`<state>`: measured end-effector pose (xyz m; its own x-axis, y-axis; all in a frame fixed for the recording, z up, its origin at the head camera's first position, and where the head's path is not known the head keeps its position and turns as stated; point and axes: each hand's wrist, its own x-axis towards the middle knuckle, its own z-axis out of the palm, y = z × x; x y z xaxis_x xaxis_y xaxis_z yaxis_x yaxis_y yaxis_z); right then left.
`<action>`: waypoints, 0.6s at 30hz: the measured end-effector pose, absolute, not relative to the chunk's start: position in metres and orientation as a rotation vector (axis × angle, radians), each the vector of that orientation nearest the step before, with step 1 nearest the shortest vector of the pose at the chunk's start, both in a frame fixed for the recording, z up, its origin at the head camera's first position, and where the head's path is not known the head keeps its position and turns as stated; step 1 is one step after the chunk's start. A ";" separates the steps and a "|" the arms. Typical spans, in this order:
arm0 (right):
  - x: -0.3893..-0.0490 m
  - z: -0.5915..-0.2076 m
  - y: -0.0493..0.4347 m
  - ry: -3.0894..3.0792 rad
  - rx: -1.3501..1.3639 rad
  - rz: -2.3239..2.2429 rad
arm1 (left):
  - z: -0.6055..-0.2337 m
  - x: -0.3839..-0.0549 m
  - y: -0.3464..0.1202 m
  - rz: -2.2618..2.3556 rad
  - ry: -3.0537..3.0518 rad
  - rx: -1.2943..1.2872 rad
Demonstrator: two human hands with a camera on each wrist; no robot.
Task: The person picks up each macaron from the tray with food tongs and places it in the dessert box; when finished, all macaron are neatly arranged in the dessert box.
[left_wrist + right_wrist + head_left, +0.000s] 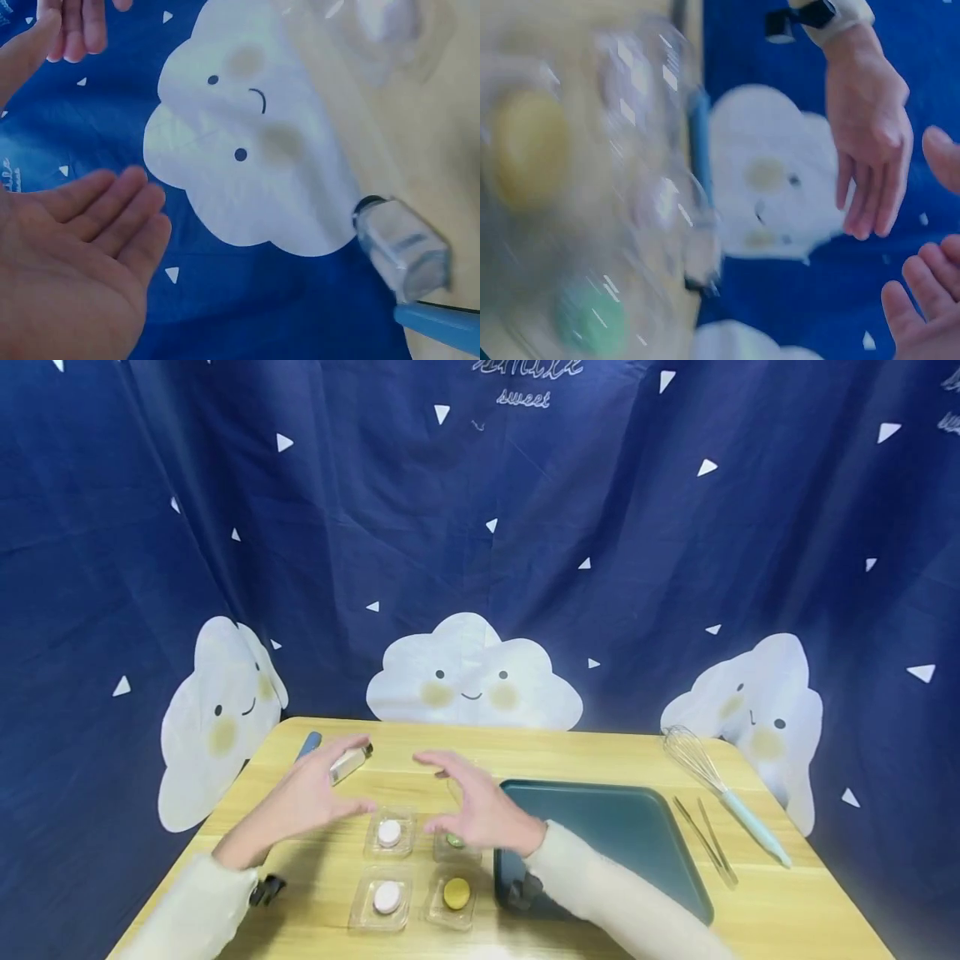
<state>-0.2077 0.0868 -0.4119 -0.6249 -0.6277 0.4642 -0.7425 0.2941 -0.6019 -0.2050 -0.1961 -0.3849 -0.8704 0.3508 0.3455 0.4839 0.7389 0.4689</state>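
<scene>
Both hands hover over the table, apart from each other, fingers spread loosely and holding nothing. In the head view my left hand (307, 797) is near a small clear bottle (349, 763) with a dark cap. My right hand (483, 806) partly covers a green macaron (454, 840) in a clear plastic case. Two whitish macarons, one farther (389, 833) and one nearer (387, 897), and a yellow macaron (456, 893) sit in similar clear cases. The left wrist view shows my left palm (82, 255); the right wrist view is blurred around the cases.
A dark green tray (600, 835) lies right of the cases, partly under my right forearm. Beyond it are metal tongs (712, 847) and a whisk (738, 810) with a light blue handle. A blue object (309, 744) lies at the far left. A blue curtain (480, 527) hangs behind the table.
</scene>
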 end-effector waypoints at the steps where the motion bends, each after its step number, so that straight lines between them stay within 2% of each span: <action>1: -0.215 -0.409 0.090 -2.383 1.288 1.283 | -0.381 -0.214 -0.194 -0.821 -2.720 -0.651; 6: -0.253 -0.398 0.112 -2.353 1.233 1.403 | -0.369 -0.259 -0.177 -0.898 -2.834 -0.582; 10: -0.281 -0.404 0.130 -2.460 1.153 1.425 | -0.374 -0.288 -0.155 -0.999 -2.917 -0.557; 18: -0.313 -0.441 0.156 -2.784 1.039 1.406 | -0.404 -0.314 -0.111 -0.884 -3.128 -0.631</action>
<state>-0.3127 0.1561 -0.4411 -0.7907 -0.5945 0.1458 -0.4704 0.4376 -0.7663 -0.3140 -0.1111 -0.4040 -0.9136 0.4025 -0.0584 0.3124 0.7864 0.5329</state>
